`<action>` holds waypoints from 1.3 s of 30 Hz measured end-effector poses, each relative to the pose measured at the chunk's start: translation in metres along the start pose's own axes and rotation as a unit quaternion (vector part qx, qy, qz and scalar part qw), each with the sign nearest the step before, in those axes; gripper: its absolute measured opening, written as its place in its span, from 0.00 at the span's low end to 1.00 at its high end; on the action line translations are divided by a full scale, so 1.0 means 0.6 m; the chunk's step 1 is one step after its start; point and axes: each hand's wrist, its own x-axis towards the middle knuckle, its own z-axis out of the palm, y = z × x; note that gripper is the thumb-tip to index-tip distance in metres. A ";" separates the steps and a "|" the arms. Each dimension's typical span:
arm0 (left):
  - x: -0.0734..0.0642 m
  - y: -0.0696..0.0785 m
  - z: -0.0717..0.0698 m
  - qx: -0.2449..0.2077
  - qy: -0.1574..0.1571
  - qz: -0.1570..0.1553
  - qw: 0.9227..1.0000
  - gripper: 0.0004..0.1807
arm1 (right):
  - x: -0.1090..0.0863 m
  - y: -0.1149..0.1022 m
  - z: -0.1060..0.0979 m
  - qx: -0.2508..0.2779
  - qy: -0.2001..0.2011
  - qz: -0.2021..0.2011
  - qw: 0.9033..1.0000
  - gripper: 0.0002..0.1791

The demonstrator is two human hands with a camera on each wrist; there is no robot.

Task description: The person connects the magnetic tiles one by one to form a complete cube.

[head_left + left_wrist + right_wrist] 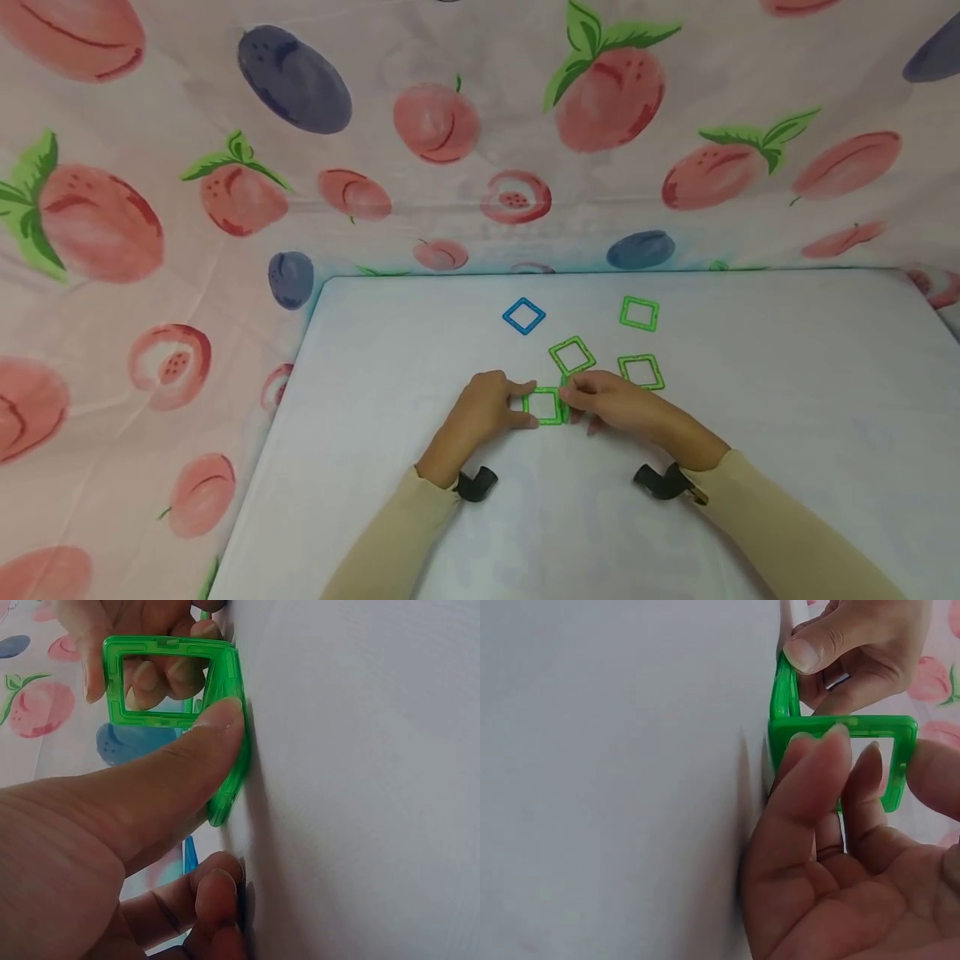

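A green square magnetic tile (551,422), an open frame, lies flat on the white table. My left hand (487,404) holds it by its near and far edges between thumb and fingers. Along its right edge a second green square tile (161,645) stands upright, and the two form a corner. My right hand (611,404) grips this standing tile; in the right wrist view the thumb is at its top edge and the fingers (810,772) lie against its side. The left thumb (217,716) presses on the flat tile near the joint.
Beyond the hands lie a blue square tile (505,316), a tilted green tile (558,361) and a green tile (624,313) at the back right. Another green tile (657,371) is just beyond the right hand. A fruit-patterned cloth (450,50) hangs behind the white table (787,400).
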 end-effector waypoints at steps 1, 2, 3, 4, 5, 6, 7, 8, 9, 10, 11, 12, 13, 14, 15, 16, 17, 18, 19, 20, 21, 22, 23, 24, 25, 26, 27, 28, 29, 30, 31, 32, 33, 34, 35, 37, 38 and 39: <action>0.000 0.000 0.000 0.000 0.001 0.001 1.000 0.33 | 0.000 0.000 0.000 -0.001 0.001 0.002 1.000 0.17; 0.000 0.000 -0.001 0.000 0.002 0.002 1.000 0.33 | 0.000 0.001 0.000 -0.002 0.004 0.005 1.000 0.18; -0.001 -0.001 0.000 0.000 0.003 0.004 1.000 0.33 | 0.001 0.002 0.000 -0.001 0.008 0.009 1.000 0.19; -0.001 -0.001 0.000 0.000 0.005 0.006 1.000 0.33 | 0.000 0.003 0.001 0.000 0.012 0.012 1.000 0.20; -0.001 -0.001 0.000 0.000 0.006 0.007 1.000 0.33 | 0.000 0.003 0.001 -0.002 0.017 0.015 1.000 0.22; -0.001 -0.002 0.000 0.001 0.008 0.008 1.000 0.32 | 0.000 0.005 0.003 -0.003 0.022 0.018 1.000 0.22; -0.001 -0.002 0.001 0.002 0.010 0.010 1.000 0.32 | 0.000 0.006 0.004 -0.009 0.026 0.016 1.000 0.23; -0.002 -0.003 0.002 0.003 0.012 0.012 1.000 0.32 | -0.001 0.007 0.006 -0.017 0.030 0.014 0.999 0.23; -0.002 -0.003 0.002 0.004 0.015 0.014 1.000 0.32 | -0.001 0.007 0.008 -0.027 0.032 0.010 0.999 0.22; -0.002 -0.003 0.003 0.004 0.017 0.016 1.000 0.32 | -0.003 0.007 0.010 -0.042 0.034 0.003 0.999 0.20; -0.003 -0.003 0.004 0.004 0.021 0.018 1.000 0.32 | -0.004 0.007 0.011 -0.057 0.036 -0.008 0.998 0.19; -0.003 -0.003 0.005 0.003 0.024 0.019 1.000 0.32 | -0.005 0.007 0.013 -0.070 0.040 -0.018 0.997 0.18; -0.003 -0.003 0.005 0.001 0.026 0.022 0.999 0.32 | -0.006 0.007 0.015 -0.078 0.045 -0.027 0.996 0.18; -0.003 -0.004 0.005 0.000 0.028 0.024 0.999 0.32 | -0.008 0.006 0.016 -0.084 0.051 -0.033 0.995 0.17; -0.003 -0.004 0.004 -0.003 0.028 0.027 0.999 0.32 | -0.009 0.006 0.017 -0.087 0.055 -0.040 0.994 0.17; -0.003 -0.004 0.003 -0.005 0.027 0.030 0.999 0.32 | -0.011 0.007 0.018 -0.089 0.061 -0.045 0.993 0.16; -0.004 -0.005 0.001 -0.010 0.026 0.033 0.999 0.32 | -0.012 0.007 0.018 -0.087 0.065 -0.049 0.993 0.16; -0.004 -0.006 -0.002 -0.014 0.024 0.037 0.999 0.31 | -0.013 0.008 0.018 -0.084 0.070 -0.047 0.993 0.16; -0.004 -0.008 -0.005 -0.018 0.021 0.040 0.999 0.30 | -0.013 0.009 0.018 -0.083 0.074 -0.049 0.993 0.15; -0.005 -0.010 -0.008 -0.024 0.017 0.044 0.999 0.29 | -0.013 0.010 0.018 -0.084 0.076 -0.049 0.992 0.16; -0.005 -0.012 -0.011 -0.030 0.012 0.047 0.998 0.28 | -0.013 0.011 0.017 -0.083 0.078 -0.050 0.992 0.16; -0.005 -0.014 -0.013 -0.036 0.007 0.051 0.998 0.27 | -0.013 0.012 0.016 -0.082 0.079 -0.050 0.992 0.17; -0.005 -0.016 -0.015 -0.040 0.003 0.055 0.998 0.26 | -0.012 0.013 0.016 -0.081 0.080 -0.050 0.992 0.17; -0.005 -0.018 -0.016 -0.041 -0.002 0.058 0.997 0.25 | -0.012 0.014 0.015 -0.082 0.080 -0.050 0.992 0.18; -0.004 -0.019 -0.016 -0.042 -0.006 0.060 0.997 0.25 | -0.012 0.015 0.014 -0.082 0.080 -0.051 0.992 0.18; -0.004 -0.020 -0.015 -0.040 -0.009 0.063 0.997 0.25 | -0.011 0.015 0.014 -0.082 0.080 -0.051 0.992 0.17; -0.003 -0.021 -0.014 -0.037 -0.009 0.065 0.997 0.24 | -0.011 0.016 0.014 -0.081 0.080 -0.051 0.992 0.17; -0.003 -0.021 -0.012 -0.034 -0.007 0.065 0.997 0.23 | -0.010 0.017 0.014 -0.082 0.081 -0.049 0.992 0.16; -0.003 -0.021 -0.011 -0.031 -0.003 0.065 0.997 0.22 | -0.010 0.017 0.014 -0.083 0.082 -0.047 0.992 0.16; -0.003 -0.021 -0.009 -0.029 0.003 0.063 0.998 0.21 | -0.010 0.017 0.013 -0.086 0.085 -0.045 0.992 0.15; -0.003 -0.020 -0.007 -0.028 0.008 0.062 0.998 0.20 | -0.010 0.017 0.013 -0.088 0.089 -0.040 0.991 0.15; -0.002 -0.020 -0.006 -0.028 0.014 0.061 0.998 0.19 | -0.009 0.017 0.013 -0.090 0.093 -0.036 0.991 0.16; -0.002 -0.019 -0.005 -0.029 0.018 0.060 0.998 0.18 | -0.009 0.017 0.013 -0.091 0.097 -0.032 0.991 0.17; -0.002 -0.018 -0.004 -0.030 0.022 0.057 0.998 0.17 | -0.010 0.017 0.012 -0.092 0.102 -0.027 0.990 0.17; -0.002 -0.017 -0.004 -0.029 0.025 0.059 0.998 0.17 | -0.010 0.018 0.011 -0.091 0.105 -0.023 0.990 0.17; -0.001 -0.017 -0.003 -0.027 0.028 0.058 0.998 0.17 | -0.009 0.018 0.010 -0.087 0.109 -0.021 0.990 0.18; -0.001 -0.018 -0.003 -0.027 0.028 0.058 0.998 0.17 | -0.009 0.019 0.010 -0.086 0.110 -0.023 0.990 0.18; 0.000 -0.019 -0.003 -0.027 0.026 0.058 0.998 0.17 | -0.009 0.019 0.010 -0.083 0.111 -0.025 0.990 0.18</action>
